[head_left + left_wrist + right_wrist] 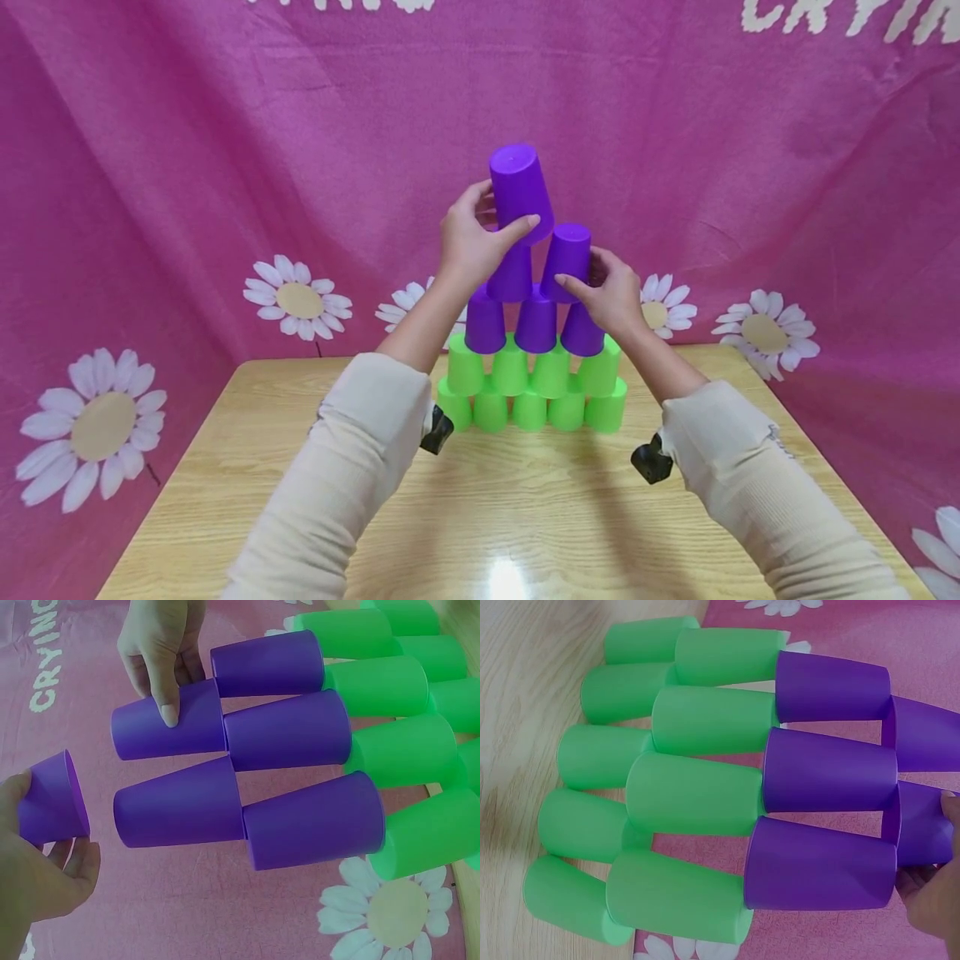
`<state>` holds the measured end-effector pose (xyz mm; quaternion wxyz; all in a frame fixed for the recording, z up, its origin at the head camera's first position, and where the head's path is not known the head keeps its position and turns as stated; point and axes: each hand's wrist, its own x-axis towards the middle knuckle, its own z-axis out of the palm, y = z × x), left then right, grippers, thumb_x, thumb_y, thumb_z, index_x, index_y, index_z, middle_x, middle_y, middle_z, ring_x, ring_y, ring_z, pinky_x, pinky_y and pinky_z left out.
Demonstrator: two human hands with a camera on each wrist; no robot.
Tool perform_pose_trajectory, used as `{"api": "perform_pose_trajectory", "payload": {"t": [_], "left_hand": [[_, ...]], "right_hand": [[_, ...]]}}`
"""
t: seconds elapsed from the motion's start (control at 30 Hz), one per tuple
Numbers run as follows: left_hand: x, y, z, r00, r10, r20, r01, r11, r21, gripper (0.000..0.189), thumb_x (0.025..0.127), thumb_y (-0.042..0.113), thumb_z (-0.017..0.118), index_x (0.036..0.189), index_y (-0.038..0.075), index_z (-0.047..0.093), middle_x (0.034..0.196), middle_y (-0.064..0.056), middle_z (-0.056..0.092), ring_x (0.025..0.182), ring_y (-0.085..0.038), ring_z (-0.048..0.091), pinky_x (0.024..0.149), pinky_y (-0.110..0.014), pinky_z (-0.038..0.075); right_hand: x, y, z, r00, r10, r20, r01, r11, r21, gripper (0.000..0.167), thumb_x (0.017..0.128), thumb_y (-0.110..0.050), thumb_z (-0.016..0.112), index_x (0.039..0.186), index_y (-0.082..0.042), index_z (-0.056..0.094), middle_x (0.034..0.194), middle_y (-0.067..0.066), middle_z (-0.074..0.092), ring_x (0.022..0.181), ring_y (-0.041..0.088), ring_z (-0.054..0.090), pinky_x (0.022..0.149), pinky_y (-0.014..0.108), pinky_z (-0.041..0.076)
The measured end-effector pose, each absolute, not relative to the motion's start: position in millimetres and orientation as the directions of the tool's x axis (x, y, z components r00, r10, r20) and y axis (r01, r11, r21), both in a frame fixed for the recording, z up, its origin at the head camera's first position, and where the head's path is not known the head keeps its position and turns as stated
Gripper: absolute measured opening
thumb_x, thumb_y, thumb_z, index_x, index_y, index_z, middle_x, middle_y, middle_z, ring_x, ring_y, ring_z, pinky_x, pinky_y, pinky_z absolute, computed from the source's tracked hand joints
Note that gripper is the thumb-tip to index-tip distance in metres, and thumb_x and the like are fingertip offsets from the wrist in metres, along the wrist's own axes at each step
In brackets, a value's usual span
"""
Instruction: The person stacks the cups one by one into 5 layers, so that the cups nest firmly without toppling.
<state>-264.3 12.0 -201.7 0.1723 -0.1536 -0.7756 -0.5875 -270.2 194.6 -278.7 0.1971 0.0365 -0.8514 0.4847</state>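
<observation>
My left hand (471, 242) holds an upside-down purple cup (517, 187) by its sides, thumb across the front. In the left wrist view a gap separates this raised cup (54, 799) from the stack. My right hand (617, 293) grips the right-hand purple cup (572, 250) of a row of two, thumb in front and fingers behind. The other cup of that row (510, 273) stands beside it, partly covered by the left hand's cup. Below them is a row of three purple cups (536, 325), all mouth down.
Two rows of several green cups (530, 410) form the base on the wooden table (300, 467). A pink curtain (360, 167) with daisies hangs behind and at the sides. Black wrist cameras (651, 458) jut from both sleeves near the base.
</observation>
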Motion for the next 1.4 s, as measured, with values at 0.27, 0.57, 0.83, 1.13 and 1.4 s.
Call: {"api": "perform_pose_trajectory", "payload": {"t": [0.27,0.57,0.83,1.13,1.4], "left_hand": [[-270,21,-204,-0.898,0.031,0.439,0.429,0.283,0.858,0.061,0.078,0.02,0.075,0.131,0.007,0.049,0.121,-0.013,0.061,0.106,-0.024,0.061,0.091,-0.029,0.051],[-272,22,-208,-0.894,0.026,0.448,0.437,0.278,0.855,0.059,0.078,0.018,0.074,0.13,0.004,0.05,0.119,-0.016,0.062,0.105,-0.026,0.061,0.09,-0.031,0.051],[-275,20,-208,-0.901,-0.002,0.434,0.415,0.291,0.862,0.059,0.078,0.017,0.074,0.13,0.004,0.05,0.119,-0.016,0.062,0.105,-0.026,0.061,0.09,-0.03,0.051],[-278,20,-210,-0.901,0.009,0.435,0.414,0.321,0.852,0.06,0.078,0.019,0.074,0.13,0.004,0.05,0.121,-0.015,0.061,0.106,-0.026,0.061,0.091,-0.031,0.05],[-278,22,-208,-0.903,0.013,0.43,0.412,0.316,0.855,0.06,0.079,0.019,0.074,0.131,0.004,0.049,0.122,-0.015,0.061,0.108,-0.026,0.061,0.092,-0.03,0.05]], "right_hand": [[-270,196,-279,-0.918,0.132,0.374,-0.257,0.52,-0.815,0.058,0.083,-0.018,0.069,0.132,0.002,0.045,0.124,0.025,0.057,0.112,0.035,0.057,0.097,0.041,0.047],[-269,197,-280,-0.925,0.129,0.358,-0.245,0.518,-0.82,0.058,0.084,-0.018,0.068,0.133,0.002,0.045,0.126,0.025,0.056,0.114,0.036,0.056,0.098,0.041,0.047],[-270,197,-279,-0.923,0.119,0.365,-0.255,0.521,-0.814,0.058,0.084,-0.017,0.068,0.133,0.003,0.044,0.126,0.025,0.055,0.113,0.036,0.057,0.097,0.042,0.047],[-270,198,-281,-0.921,0.123,0.369,-0.257,0.519,-0.815,0.058,0.084,-0.017,0.068,0.133,0.003,0.045,0.125,0.025,0.056,0.114,0.036,0.056,0.098,0.042,0.046],[-272,196,-282,-0.917,0.129,0.377,-0.263,0.517,-0.814,0.059,0.083,-0.018,0.07,0.132,0.002,0.045,0.124,0.024,0.057,0.112,0.035,0.058,0.097,0.041,0.048]]}}
